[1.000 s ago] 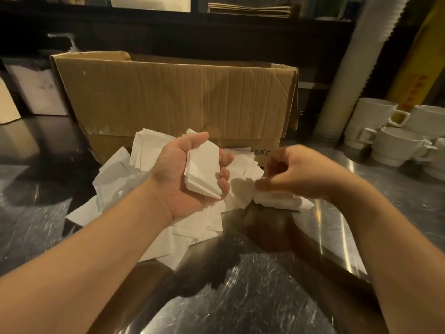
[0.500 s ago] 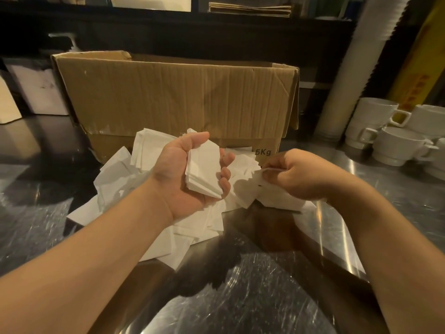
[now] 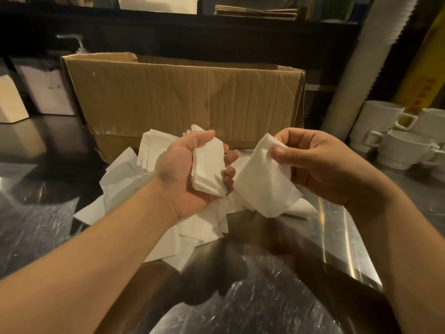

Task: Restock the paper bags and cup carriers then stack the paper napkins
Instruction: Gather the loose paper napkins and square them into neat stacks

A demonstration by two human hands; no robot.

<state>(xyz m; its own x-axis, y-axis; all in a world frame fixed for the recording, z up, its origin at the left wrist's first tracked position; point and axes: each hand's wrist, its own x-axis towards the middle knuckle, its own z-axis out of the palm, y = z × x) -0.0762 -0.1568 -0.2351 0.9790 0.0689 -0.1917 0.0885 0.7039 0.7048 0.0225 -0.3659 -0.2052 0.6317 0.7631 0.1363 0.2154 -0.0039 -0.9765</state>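
Napkins (image 3: 168, 227) lie in one loose white pile on the shiny surface (image 3: 277, 297) before one brown box (image 3: 187, 102), while the left hand (image 3: 190, 174) grips one small stack (image 3: 207, 169), the right hand (image 3: 320, 165) pinches one napkin (image 3: 262, 184), and four white cups (image 3: 404, 150) stand nearby.

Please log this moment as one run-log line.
step: stacking napkins | left hand: holds small stack of white paper napkins | right hand: pinches single white paper napkin | loose napkin pile: remains
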